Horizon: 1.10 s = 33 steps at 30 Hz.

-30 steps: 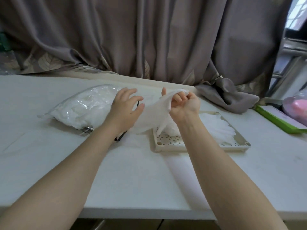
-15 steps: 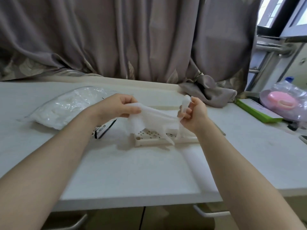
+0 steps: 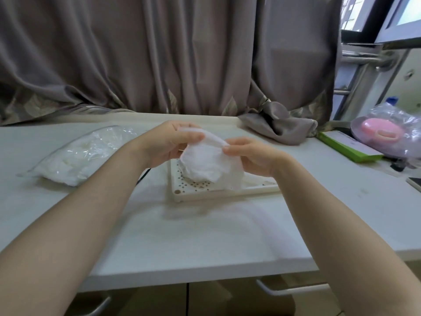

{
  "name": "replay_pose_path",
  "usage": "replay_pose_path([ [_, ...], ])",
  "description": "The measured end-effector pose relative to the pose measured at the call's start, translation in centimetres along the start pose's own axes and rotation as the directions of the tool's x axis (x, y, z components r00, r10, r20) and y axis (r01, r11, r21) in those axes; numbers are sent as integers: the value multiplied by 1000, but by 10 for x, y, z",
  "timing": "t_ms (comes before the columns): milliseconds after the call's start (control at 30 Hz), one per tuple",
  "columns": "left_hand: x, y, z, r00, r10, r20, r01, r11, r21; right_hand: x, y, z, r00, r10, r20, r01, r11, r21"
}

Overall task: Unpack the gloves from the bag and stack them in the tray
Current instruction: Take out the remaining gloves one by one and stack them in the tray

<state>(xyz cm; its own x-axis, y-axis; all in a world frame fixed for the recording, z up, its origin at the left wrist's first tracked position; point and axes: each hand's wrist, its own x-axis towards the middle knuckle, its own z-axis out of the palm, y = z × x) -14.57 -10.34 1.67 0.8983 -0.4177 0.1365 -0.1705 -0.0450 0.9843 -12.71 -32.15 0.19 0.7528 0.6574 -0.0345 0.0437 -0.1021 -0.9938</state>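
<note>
Two bare hands meet above the white table point(image 3: 205, 236), both holding one thin white translucent plastic glove point(image 3: 206, 161) that hangs bunched and crumpled between them. The left hand point(image 3: 169, 144) has its fingers curled around the glove's upper left part, thumb laid along the top edge; the right hand point(image 3: 251, 156) pinches the glove's upper right edge between thumb and fingertips. The glove's lower folds hang down over the cream-coloured perforated rectangular plastic tray point(image 3: 198, 193), which sits flat on the table just beneath the hands; whether the glove touches the tray floor cannot be told. Some more white glove material lies in the tray on its right side, mostly hidden behind the right wrist. To the left of the tray, near it but apart, lies the clear plastic bag stuffed with white gloves point(image 3: 79, 156), resting on its side on the table. Behind the table hangs a grey-brown draped curtain point(image 3: 170, 53), one fold of it spilling onto the table's far right corner. At the right edge a flat green-edged box point(image 3: 348, 147) lies on the table, and just beside it a pink round object wrapped in clear plastic point(image 3: 385, 133)
</note>
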Motion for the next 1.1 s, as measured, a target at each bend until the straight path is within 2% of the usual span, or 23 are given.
replay_pose_path([
  [133,9,-3,19,997,-78,27,78,997,-18,-25,8,-29,997,43,-59,-43,999,1],
  [233,15,-5,31,993,-112,24,113,994,-16,-38,12,-41,991,111,79,-123,978,171],
  [467,23,1,58,997,-70,-14,70,996,58,-46,11,-47,940,212,268,-232,972,45],
  [600,24,6,67,996,-65,-59,69,996,54,-43,11,-38,938,137,317,-168,983,72],
  [700,22,9,69,997,-64,-33,66,997,42,-39,10,-31,948,47,316,-95,986,139],
  [833,23,6,65,993,-35,-112,33,999,-28,-34,14,-35,960,-8,279,-43,983,176],
  [900,25,0,61,985,-24,-169,19,999,-36,-36,19,-43,965,14,262,-60,984,168],
  [1033,29,-14,57,963,-68,-260,62,998,-32,-45,27,-60,972,159,175,-173,983,64],
  [1100,33,-20,58,947,-81,-310,70,996,-49,-48,26,-68,981,150,124,-157,987,47],
])
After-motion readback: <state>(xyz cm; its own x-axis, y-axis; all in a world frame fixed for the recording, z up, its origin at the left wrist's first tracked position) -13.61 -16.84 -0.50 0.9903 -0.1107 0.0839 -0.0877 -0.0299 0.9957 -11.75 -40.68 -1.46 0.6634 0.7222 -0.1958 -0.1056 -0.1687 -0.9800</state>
